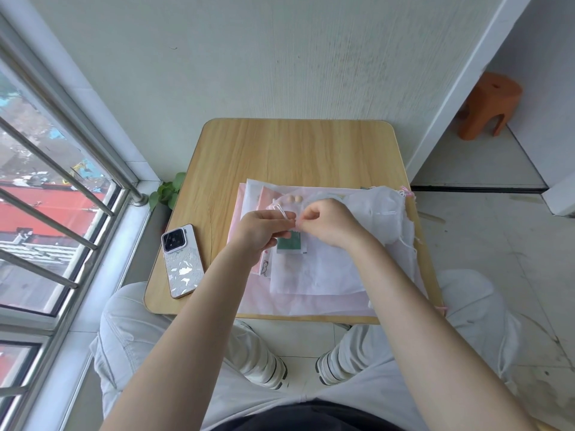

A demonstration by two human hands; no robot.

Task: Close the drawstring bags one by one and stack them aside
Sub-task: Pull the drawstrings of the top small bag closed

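Left hand: the left hand (263,230) is hovering over the middle of the counter (280,150), forearm reaching in from below, fingers curled, its grip pinching a thin pale cord (281,211) that is looping up past the knuckles.
Right hand: the right hand (326,222) is sitting just beside the left, knuckles up and wrist bent down, fingertips meeting the left hand's; its grip is closing in a pinch at the same spot, though what it is pinching is too small to tell.
Bags: sheer white and pink bags (311,287) are lying flat in an overlapping layer under both hands, covering the near right part of the counter; a green card (289,243) is showing through the fabric just under the left fingers, and three small peach beads (292,199) are lying in a row beyond the hands.
Stack: a bunched white bag pile (379,209) is resting at the right edge, touching the right wrist, with pink cord ends (406,191) sticking out at its far corner.
Edges: the layer is reaching the near edge of the counter, and the pile is reaching the right edge.
Open room: bare wood is stretching across the far half and along the left side.
Phone: a phone (183,261) is lying face down near the left edge, well apart from the bags.
Surroundings: a railed window (46,197) is running along the left, a small plant (168,189) is peeking up past the counter's left edge, and an orange stool (485,104) is standing at far right on the floor.
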